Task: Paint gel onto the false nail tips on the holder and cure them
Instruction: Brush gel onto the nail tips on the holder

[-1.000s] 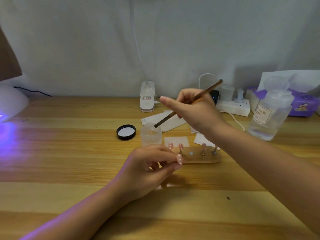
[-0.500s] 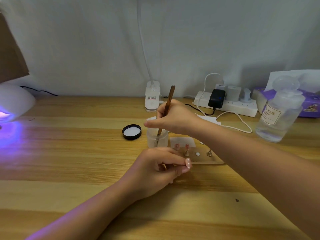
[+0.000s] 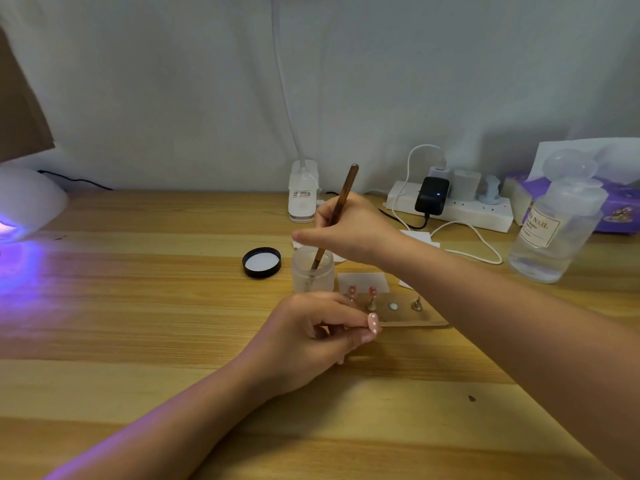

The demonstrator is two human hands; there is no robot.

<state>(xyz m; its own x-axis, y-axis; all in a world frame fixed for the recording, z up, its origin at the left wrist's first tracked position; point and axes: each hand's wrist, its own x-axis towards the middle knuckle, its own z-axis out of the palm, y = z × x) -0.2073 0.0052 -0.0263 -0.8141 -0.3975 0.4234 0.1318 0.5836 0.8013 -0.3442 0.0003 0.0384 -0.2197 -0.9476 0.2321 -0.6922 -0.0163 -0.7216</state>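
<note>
Landmark: the small frosted glass jar [image 3: 312, 271], standing open on the pale wooden table [image 3: 138, 341]. The right hand [image 3: 349, 230] pinches a slim brown wooden-handled brush [image 3: 337, 209], held near upright with its tip lowered inside the jar. Just right of the jar lies the flat wooden nail-tip holder [image 3: 401, 315], carrying two pink false nail tips [image 3: 372, 292] on stands, plus one bare stand and one bare disc. The left hand [image 3: 311, 337] sits directly in front of the jar, fingers curled, thumb and forefinger pinched together; what they hold cannot be made out. Left of the jar lies its black round lid [image 3: 261, 262], upturned. Far left, a white domed curing lamp [image 3: 27, 202] casts violet light. Well right stands a clear plastic pump bottle [image 3: 557, 223].
</note>
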